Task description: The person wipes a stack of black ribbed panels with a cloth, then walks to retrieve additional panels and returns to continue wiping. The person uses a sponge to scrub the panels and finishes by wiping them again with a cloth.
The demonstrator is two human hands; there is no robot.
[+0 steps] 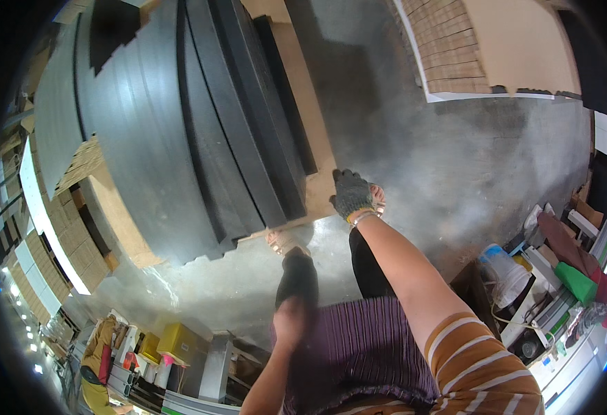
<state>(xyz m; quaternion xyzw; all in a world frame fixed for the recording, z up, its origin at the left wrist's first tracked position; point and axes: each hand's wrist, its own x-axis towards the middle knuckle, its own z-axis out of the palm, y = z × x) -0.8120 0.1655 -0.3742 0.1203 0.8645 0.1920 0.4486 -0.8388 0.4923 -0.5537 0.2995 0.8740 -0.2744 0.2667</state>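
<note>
Panel stack is looking heavy, stiff, best edge-held; right hand is sitting by its corner, left hand apart, both grips undeterminable.

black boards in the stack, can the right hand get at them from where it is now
Probably yes: the gloved right hand is at the corner of the tan sheet beneath the black boards, and nothing visible blocks their near edge.
</note>
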